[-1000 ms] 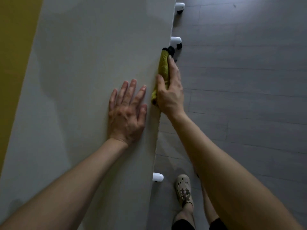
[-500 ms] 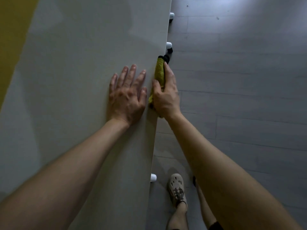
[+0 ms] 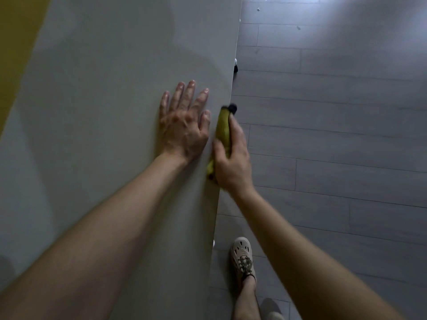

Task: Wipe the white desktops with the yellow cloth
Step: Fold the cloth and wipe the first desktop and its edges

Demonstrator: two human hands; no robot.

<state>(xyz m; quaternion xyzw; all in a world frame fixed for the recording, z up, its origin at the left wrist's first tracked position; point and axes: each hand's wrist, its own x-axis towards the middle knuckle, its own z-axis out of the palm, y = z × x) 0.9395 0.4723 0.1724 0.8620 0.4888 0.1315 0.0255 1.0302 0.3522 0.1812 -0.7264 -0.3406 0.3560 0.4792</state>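
My left hand (image 3: 184,125) lies flat, fingers straight, on the white desktop (image 3: 104,112). At its 3 o'clock, the yellow cloth (image 3: 223,128) is bunched against the desk edge, gripped by my right hand (image 3: 233,162). Judged soft and light (folds readily); best held mid-bundle.

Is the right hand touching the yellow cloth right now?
Touching. The head view shows the right hand curled round the yellow cloth, thumb on one side and fingers on the other, at the desktop edge.
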